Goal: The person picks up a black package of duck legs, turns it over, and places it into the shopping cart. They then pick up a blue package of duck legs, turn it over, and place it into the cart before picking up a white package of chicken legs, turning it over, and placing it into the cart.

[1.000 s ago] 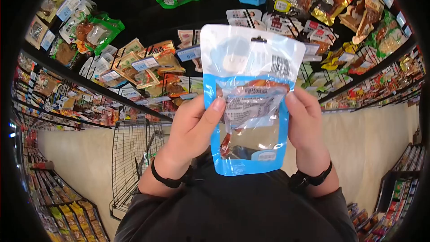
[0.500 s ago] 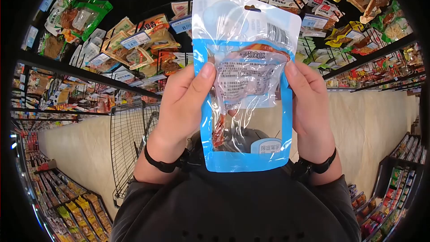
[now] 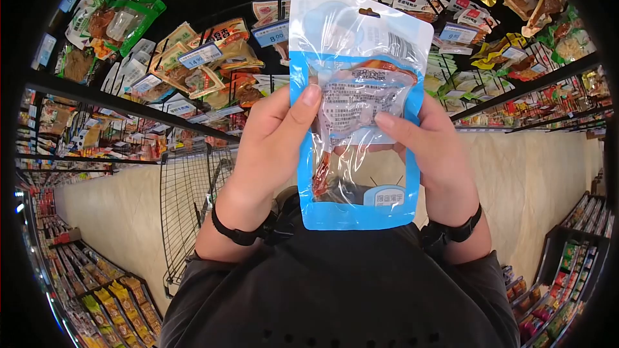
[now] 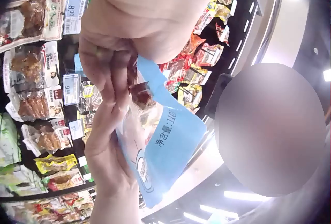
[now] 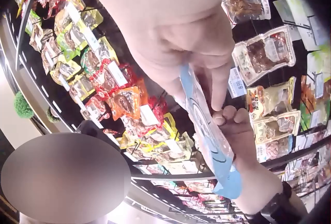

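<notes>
HOLD: your left hand (image 3: pixel 274 132) pinches the blue-and-white, rectangular, clear-windowed plastic pouch (image 3: pixel 358 103) at its left edge, thumb in front; your right hand (image 3: pixel 438 154) clamps its right side, thumb across its face | POUCH: upright between your fingers | WHY: two-sided grip likely steadies flexible film, face toward you | NEARBY: black wire-mesh trolley (image 3: pixel 186 209), below-left of your left fingers

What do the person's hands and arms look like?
The left hand and right hand wear no gloves. Each wrist has a black strap with a small dark device. The dark sleeves look short and plain.
</notes>
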`<action>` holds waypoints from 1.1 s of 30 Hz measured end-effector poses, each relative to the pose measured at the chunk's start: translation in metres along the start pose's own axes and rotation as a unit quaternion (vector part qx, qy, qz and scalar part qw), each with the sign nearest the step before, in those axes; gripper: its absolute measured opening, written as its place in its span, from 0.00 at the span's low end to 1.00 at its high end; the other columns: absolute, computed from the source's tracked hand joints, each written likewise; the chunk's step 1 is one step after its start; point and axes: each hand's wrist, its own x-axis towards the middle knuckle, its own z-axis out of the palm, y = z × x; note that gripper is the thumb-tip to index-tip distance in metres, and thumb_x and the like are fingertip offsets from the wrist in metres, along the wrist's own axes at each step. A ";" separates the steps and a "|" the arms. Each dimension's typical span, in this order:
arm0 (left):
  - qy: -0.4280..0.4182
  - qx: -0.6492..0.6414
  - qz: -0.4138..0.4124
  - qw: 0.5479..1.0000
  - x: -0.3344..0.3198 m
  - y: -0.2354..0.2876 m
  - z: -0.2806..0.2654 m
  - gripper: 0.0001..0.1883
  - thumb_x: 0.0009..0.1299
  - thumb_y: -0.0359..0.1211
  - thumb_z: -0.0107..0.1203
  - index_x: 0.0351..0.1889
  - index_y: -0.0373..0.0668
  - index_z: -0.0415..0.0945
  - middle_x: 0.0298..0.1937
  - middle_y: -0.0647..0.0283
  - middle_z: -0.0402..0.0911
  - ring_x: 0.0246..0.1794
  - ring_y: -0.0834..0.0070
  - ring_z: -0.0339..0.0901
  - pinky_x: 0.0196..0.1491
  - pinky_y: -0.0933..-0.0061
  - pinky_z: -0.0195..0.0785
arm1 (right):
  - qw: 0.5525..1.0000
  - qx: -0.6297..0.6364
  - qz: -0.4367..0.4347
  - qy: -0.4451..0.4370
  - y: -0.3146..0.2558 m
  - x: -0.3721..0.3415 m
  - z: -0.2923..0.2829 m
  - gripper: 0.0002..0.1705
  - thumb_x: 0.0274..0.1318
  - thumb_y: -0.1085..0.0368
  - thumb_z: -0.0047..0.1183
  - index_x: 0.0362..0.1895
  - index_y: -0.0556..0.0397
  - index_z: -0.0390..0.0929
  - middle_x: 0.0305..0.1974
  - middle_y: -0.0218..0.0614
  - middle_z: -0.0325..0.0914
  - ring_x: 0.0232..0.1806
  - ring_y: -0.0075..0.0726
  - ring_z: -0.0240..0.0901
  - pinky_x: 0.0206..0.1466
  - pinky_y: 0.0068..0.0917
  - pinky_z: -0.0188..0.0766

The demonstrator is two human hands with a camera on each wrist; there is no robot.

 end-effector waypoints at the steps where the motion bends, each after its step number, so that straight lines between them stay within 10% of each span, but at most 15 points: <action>1: 0.000 -0.002 0.002 1.000 0.000 0.001 0.001 0.21 0.79 0.40 0.44 0.56 0.30 0.73 0.51 0.57 0.81 0.49 0.76 0.78 0.53 0.74 0.70 | 1.000 -0.001 -0.001 0.001 -0.001 -0.001 0.000 0.27 0.60 0.71 0.57 0.62 0.60 0.66 0.54 0.39 0.76 0.51 0.32 0.77 0.53 0.30 0.78; 11: 0.014 0.030 0.056 0.998 -0.001 0.002 0.012 0.19 0.78 0.35 0.48 0.63 0.33 0.67 0.55 0.57 0.77 0.52 0.77 0.74 0.55 0.73 0.68 | 0.995 -0.056 -0.084 0.002 0.000 -0.005 -0.007 0.25 0.59 0.77 0.52 0.61 0.60 0.66 0.54 0.39 0.75 0.52 0.33 0.77 0.52 0.32 0.79; 16: 0.072 0.299 0.237 0.922 -0.009 0.009 0.013 0.40 0.68 0.30 0.58 0.74 0.36 0.47 0.70 0.49 0.60 0.69 0.61 0.62 0.67 0.58 0.57 | 0.967 -0.138 -0.200 0.076 -0.012 -0.003 0.003 0.26 0.58 0.77 0.52 0.62 0.61 0.65 0.56 0.38 0.74 0.55 0.32 0.73 0.55 0.33 0.77; 21: -0.036 0.098 0.180 0.978 -0.021 0.004 0.026 0.41 0.65 0.28 0.61 0.74 0.36 0.49 0.74 0.52 0.56 0.74 0.62 0.54 0.70 0.59 0.53 | 0.863 -0.373 -0.323 -0.106 -0.030 -0.009 0.033 0.37 0.57 0.68 0.56 0.70 0.59 0.59 0.70 0.49 0.62 0.73 0.47 0.56 0.73 0.41 0.52; 23: 0.065 0.064 0.144 0.985 -0.021 0.007 0.024 0.33 0.68 0.27 0.59 0.70 0.35 0.58 0.66 0.54 0.68 0.66 0.64 0.66 0.66 0.62 0.62 | 0.781 -0.505 -0.323 -0.174 -0.036 -0.011 0.035 0.41 0.54 0.64 0.58 0.71 0.60 0.59 0.72 0.52 0.57 0.76 0.49 0.49 0.74 0.42 0.50; 28: 0.077 -0.111 0.089 0.987 -0.023 0.015 0.015 0.25 0.69 0.27 0.58 0.63 0.34 0.67 0.58 0.57 0.77 0.58 0.68 0.75 0.61 0.64 0.68 | 0.877 -0.354 -0.262 -0.189 -0.036 -0.016 0.005 0.34 0.56 0.65 0.56 0.67 0.62 0.64 0.70 0.53 0.61 0.71 0.46 0.60 0.69 0.39 0.59; 30: 0.041 -0.093 0.100 0.990 -0.026 0.010 0.011 0.29 0.68 0.32 0.61 0.65 0.33 0.64 0.61 0.51 0.74 0.58 0.62 0.76 0.60 0.58 0.71 | 0.935 -0.223 -0.273 -0.029 -0.028 -0.016 -0.006 0.27 0.59 0.70 0.56 0.63 0.60 0.68 0.62 0.45 0.71 0.60 0.36 0.70 0.61 0.31 0.69; 33: 0.009 -0.073 0.100 0.992 -0.025 0.014 0.012 0.28 0.66 0.27 0.62 0.63 0.33 0.65 0.59 0.55 0.76 0.58 0.66 0.75 0.59 0.64 0.71 | 0.967 -0.130 -0.220 -0.013 -0.019 -0.016 -0.003 0.24 0.60 0.69 0.56 0.60 0.61 0.70 0.54 0.39 0.76 0.53 0.29 0.73 0.58 0.30 0.69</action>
